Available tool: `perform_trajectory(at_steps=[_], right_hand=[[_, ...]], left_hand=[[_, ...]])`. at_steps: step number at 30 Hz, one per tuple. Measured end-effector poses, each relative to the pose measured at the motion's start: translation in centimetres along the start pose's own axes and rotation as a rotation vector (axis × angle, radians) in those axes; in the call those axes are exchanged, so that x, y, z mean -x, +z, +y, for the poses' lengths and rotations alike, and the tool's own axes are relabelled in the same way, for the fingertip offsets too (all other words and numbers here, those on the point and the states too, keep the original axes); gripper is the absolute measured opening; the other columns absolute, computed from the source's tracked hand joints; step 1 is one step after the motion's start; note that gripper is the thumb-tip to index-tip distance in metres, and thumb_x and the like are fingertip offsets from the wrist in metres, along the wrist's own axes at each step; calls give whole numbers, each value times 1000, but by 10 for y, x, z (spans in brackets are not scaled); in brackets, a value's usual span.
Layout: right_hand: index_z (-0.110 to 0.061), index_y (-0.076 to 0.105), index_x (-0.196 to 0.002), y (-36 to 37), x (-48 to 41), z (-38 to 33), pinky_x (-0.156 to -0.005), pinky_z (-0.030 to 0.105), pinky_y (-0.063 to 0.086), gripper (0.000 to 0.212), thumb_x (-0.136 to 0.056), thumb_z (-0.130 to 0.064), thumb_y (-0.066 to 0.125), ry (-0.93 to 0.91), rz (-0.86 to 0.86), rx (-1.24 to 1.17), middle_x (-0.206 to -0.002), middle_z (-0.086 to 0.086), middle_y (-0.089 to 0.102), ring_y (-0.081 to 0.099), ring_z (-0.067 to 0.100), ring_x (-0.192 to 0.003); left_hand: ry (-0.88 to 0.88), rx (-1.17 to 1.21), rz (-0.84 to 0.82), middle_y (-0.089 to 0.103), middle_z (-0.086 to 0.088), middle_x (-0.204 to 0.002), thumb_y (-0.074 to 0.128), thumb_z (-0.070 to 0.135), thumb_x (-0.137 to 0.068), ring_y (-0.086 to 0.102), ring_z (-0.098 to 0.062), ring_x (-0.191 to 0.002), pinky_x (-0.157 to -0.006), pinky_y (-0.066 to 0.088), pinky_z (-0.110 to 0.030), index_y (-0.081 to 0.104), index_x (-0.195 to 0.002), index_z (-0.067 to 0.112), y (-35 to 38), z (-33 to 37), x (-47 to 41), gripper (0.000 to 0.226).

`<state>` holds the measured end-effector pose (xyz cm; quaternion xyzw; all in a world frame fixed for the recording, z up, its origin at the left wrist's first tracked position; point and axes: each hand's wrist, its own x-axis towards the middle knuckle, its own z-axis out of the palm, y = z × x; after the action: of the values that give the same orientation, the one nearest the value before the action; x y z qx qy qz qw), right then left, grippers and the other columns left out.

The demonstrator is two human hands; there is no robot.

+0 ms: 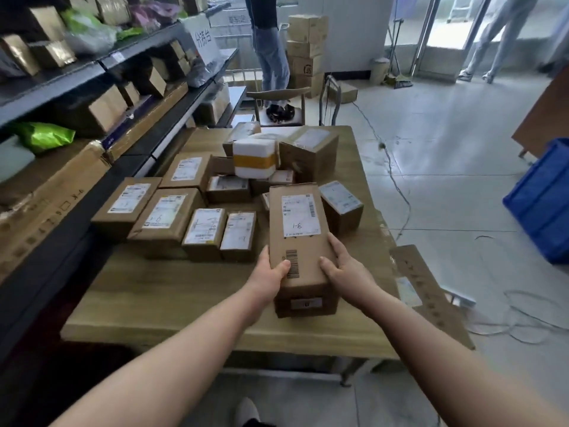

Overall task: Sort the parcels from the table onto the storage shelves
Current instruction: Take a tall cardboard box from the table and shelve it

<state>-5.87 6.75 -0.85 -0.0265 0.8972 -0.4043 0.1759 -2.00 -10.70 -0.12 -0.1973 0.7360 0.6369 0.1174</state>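
A long brown cardboard parcel [300, 241] with a white label marked "1-8" is held over the wooden table [160, 303]. My left hand [271, 271] grips its left side and my right hand [341, 266] grips its right side, both near the end closest to me. Several other labelled brown parcels [166, 217] lie on the table to the left and behind it. A white foam parcel with yellow tape [255, 158] sits on top of the pile at the back. Dark storage shelves [92, 69] run along the left, holding boxes and bags.
A blue plastic crate [542, 201] stands on the floor at the right. A flat cardboard piece [428, 291] leans by the table's right edge, with loose cables [523, 322] beyond. A chair [278, 106], stacked cartons [306, 50] and a person's legs [272, 57] are behind the table.
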Motion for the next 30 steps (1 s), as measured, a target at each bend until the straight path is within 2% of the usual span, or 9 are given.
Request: perform_trajectory(at_steps=[3, 8, 13, 16, 18, 20, 22, 26, 30], right_hand=[[-41, 8, -151, 10, 12, 18, -86, 34, 46, 64, -97, -42, 43, 44, -76, 20, -142, 3, 49, 57, 23, -112], [-41, 8, -151, 34, 29, 36, -94, 33, 43, 71, -94, -36, 50, 79, -125, 55, -143, 0, 49, 55, 24, -119], [-32, 14, -152, 37, 30, 37, -100, 34, 40, 72, -91, -27, 52, 59, -125, 88, -148, -1, 43, 49, 24, -127], [-25, 21, -150, 30, 19, 28, -101, 35, 40, 68, -92, -26, 55, 37, -105, 115, -147, 1, 43, 47, 22, -129], [-24, 25, -149, 28, 11, 22, -101, 38, 41, 65, -92, -29, 56, 34, -77, 105, -146, 3, 45, 47, 23, -128], [-25, 23, -150, 31, 5, 15, -102, 40, 41, 69, -91, -31, 59, 35, -63, 75, -146, 3, 43, 46, 23, -129], [-27, 19, -151, 38, 2, 13, -105, 41, 40, 76, -89, -28, 63, 45, -69, -1, -149, 2, 39, 44, 22, -131], [-45, 9, -149, 49, 3, 18, -104, 46, 43, 85, -89, -20, 64, 137, -99, -219, -149, 1, 36, 46, 23, -126], [-48, 10, -147, 50, 0, 24, -107, 45, 40, 85, -89, -22, 65, 120, -100, -203, -148, -1, 39, 47, 21, -126]], left_hand=[[-61, -28, 11, 53, 3, -128, 49, 21, -101, 53, -15, -112, -97, 46, -35, 26, -148, 27, 7, -19, 14, 53], [-127, -66, 102, 53, -3, -127, 51, 4, -98, 52, -13, -106, -83, 43, -20, 27, -148, 16, 18, -50, 31, 57], [-157, -97, 137, 53, -7, -135, 55, 11, -97, 53, -18, -111, -93, 44, -28, 28, -148, 16, 17, -56, 27, 58], [-138, -182, 147, 49, -5, -142, 56, 14, -96, 50, -23, -124, -106, 42, -42, 24, -151, 22, 9, -50, 17, 63], [-154, -178, 106, 54, -3, -135, 56, 8, -95, 55, -23, -118, -95, 51, -44, 26, -150, 28, 5, -47, 12, 66], [-174, -169, 41, 59, 3, -118, 55, 3, -94, 60, -18, -105, -71, 57, -32, 28, -147, 31, 2, -44, 8, 66], [-179, -168, -15, 59, 7, -110, 54, 1, -94, 61, -14, -98, -59, 53, -24, 27, -147, 33, -2, -43, 4, 67], [-223, -105, -97, 62, -1, -123, 55, 5, -96, 65, -17, -98, -52, 53, -26, 16, -149, 43, -12, -47, -1, 76], [-242, -41, -140, 64, -3, -124, 56, 6, -95, 66, -17, -95, -57, 52, -31, 11, -150, 49, -17, -54, -10, 83]])
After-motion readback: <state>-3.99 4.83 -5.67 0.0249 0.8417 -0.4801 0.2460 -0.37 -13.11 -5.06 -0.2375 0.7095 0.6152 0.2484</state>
